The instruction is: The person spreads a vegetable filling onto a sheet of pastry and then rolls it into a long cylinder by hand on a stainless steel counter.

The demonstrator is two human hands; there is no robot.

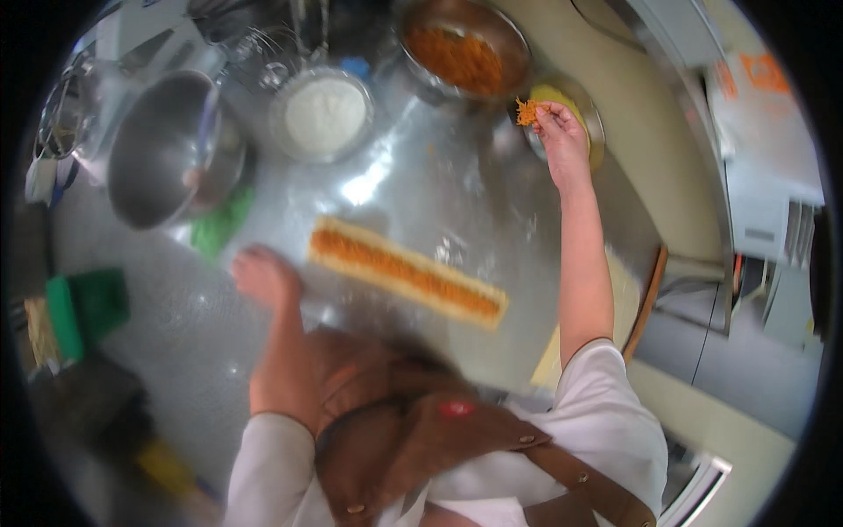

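Between the fingertips of my right hand [563, 141] is a pinch of orange shreds [528, 112], held over a small metal bowl [598, 125] with something yellow in it. My left hand [263, 273], blurred, is low over the steel worktop, left of a long strip of pale dough [487, 319]; whether its fingers are apart I cannot tell. A line of orange shredded filling [408, 272] runs along the middle of the strip. Beyond it, a large steel bowl [520, 53] holds more orange shreds [454, 59].
A bowl of white powder [326, 112] stands at the back, with whisks [263, 49] behind it. An empty, tilted steel bowl [158, 151] and a green cloth [220, 224] are at left. A green box-like object [85, 309] lies farther left. A pale board [619, 283] lies at the right edge.
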